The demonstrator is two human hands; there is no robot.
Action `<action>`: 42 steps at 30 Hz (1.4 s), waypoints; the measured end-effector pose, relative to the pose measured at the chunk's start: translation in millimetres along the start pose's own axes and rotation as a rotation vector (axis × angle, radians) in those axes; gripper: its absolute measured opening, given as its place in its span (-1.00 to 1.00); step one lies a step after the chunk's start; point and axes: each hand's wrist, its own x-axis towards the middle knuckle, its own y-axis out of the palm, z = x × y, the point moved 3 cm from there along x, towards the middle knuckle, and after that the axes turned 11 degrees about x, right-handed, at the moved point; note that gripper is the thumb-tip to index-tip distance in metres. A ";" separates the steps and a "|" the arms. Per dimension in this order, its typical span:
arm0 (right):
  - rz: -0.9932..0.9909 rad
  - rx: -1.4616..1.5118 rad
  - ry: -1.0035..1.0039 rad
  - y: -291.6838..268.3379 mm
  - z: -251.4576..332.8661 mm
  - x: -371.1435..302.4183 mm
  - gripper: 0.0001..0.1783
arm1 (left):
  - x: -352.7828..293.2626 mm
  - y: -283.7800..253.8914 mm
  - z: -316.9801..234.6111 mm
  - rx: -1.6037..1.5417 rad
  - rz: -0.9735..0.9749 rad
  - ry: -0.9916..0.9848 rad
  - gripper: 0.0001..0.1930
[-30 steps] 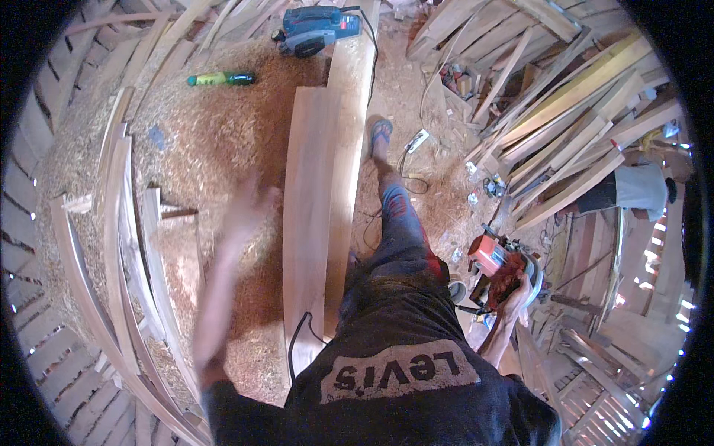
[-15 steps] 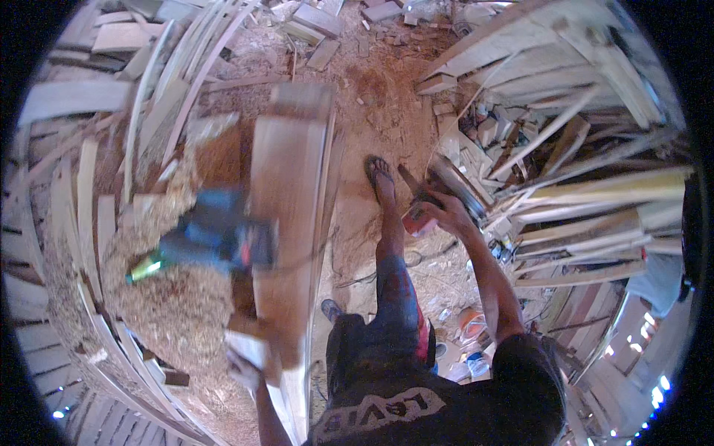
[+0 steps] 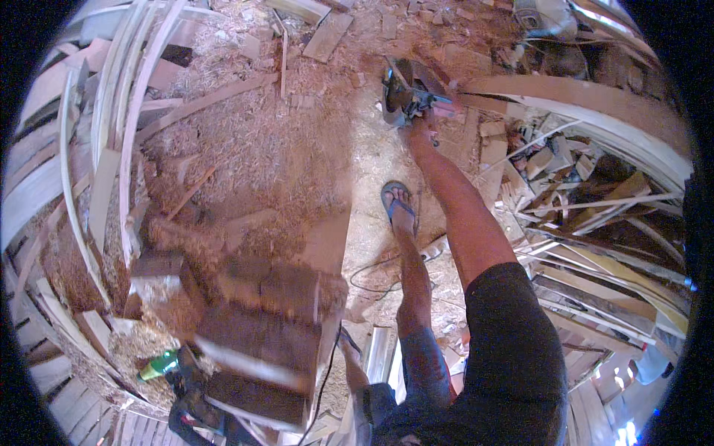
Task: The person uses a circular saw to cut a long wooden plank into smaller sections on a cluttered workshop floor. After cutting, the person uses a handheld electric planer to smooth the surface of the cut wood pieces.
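My right arm reaches far forward, past my sandalled foot (image 3: 401, 201). My right hand (image 3: 421, 132) is closed at the near end of a power saw (image 3: 407, 93) with a rounded dark guard and a reddish body. The tool is small and partly blurred. Whether it touches the dusty floor below I cannot tell. My left hand is out of sight. On the left side stands a stack of brown wood blocks (image 3: 256, 346), blurred. Beside it, at the lower left, a dark bluish power tool (image 3: 190, 383) shows in part, near a green bottle (image 3: 158, 366).
A dark cord (image 3: 323, 383) runs down along the wood stack, and another loops near my foot. Long planks (image 3: 587, 108) lean at the right, with heaped offcuts (image 3: 547, 160). Thin wood strips (image 3: 132, 126) stand at the left. Shavings cover the floor (image 3: 245, 141).
The view has shifted. My right hand has gone from near my knee to far forward with the saw. My left hand, earlier on a wood piece at the bench, has left the view.
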 end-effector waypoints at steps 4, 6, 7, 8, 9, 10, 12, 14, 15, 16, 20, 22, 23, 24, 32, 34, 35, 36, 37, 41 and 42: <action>0.089 0.000 0.037 49.4 -38.3 -3.9 -0.44 | 4.1 22.0 -27.8 0.038 0.032 -0.033 -0.55; 0.131 0.000 0.058 78.8 -68.0 -24.2 -0.44 | 8.6 26.9 -37.6 0.060 0.053 -0.028 -0.56; 0.145 0.001 0.073 90.4 -85.9 -37.5 -0.45 | 14.0 29.4 -45.2 0.070 0.061 -0.014 -0.56; 0.184 0.023 0.028 108.6 -67.0 -40.8 -0.45 | -1.3 30.3 -41.3 0.060 0.037 -0.060 -0.57; 0.199 0.027 0.026 116.2 -75.0 -50.8 -0.45 | -2.2 30.9 -44.2 0.059 0.036 -0.060 -0.57; 0.200 0.027 0.025 118.3 -83.2 -59.2 -0.45 | -0.3 32.1 -44.7 0.050 0.043 -0.051 -0.57; 0.198 0.030 0.017 128.9 -99.4 -79.0 -0.46 | -9.3 35.2 -38.8 0.048 0.055 -0.042 -0.58; 0.152 -0.029 -0.065 132.9 -129.5 -87.8 -0.46 | -1.4 43.2 -33.5 0.006 0.072 -0.013 -0.59; 0.120 -0.117 -0.167 124.4 -135.5 -95.1 -0.46 | 4.7 40.3 -35.1 -0.019 0.077 0.011 -0.59; 0.154 -0.443 -0.396 112.5 -143.6 -103.9 -0.47 | 11.9 41.4 -30.7 -0.050 0.083 0.037 -0.60; 0.361 -0.314 -0.401 1.0 -70.4 -229.4 -0.52 | 31.9 -12.3 -35.5 -0.009 -0.013 0.173 -0.61; 0.507 -0.120 -0.315 -45.7 -26.4 -256.2 -0.56 | 12.9 -33.8 7.2 -0.100 -0.115 0.159 -0.62; 0.639 -0.039 -0.237 -79.8 -7.5 -278.0 -0.56 | 7.4 -45.6 32.4 -0.130 -0.155 0.147 -0.62; 0.730 -0.058 -0.202 -105.4 7.4 -299.8 -0.56 | 3.3 -55.1 55.3 -0.158 -0.179 0.145 -0.62; 0.964 0.168 -0.517 -222.7 112.3 -539.7 -0.65 | 29.1 -94.6 196.0 -0.324 -0.460 0.358 -0.64; 1.255 0.312 -0.473 -275.3 198.9 -591.7 -0.71 | 19.8 -94.8 212.7 -0.336 -0.562 0.523 -0.64; 1.470 0.400 -0.265 -315.0 262.6 -623.7 -0.74 | 15.1 -96.5 221.9 -0.335 -0.603 0.603 -0.65; 1.457 0.426 -0.276 -349.0 313.8 -653.7 -0.75 | 6.1 -105.8 234.2 -0.322 -0.658 0.680 -0.48; 1.440 0.459 -0.289 -370.7 356.3 -675.8 -0.76 | 11.9 -97.0 261.5 -0.267 -0.545 0.662 -0.32; 0.874 0.639 -0.837 -391.1 496.8 -753.0 -0.66 | 21.7 -70.0 401.8 -0.271 -0.556 0.332 -0.11; 0.747 0.442 -1.104 -384.5 536.8 -772.9 -0.60 | 26.1 -59.0 446.7 -0.271 -0.562 0.213 -0.09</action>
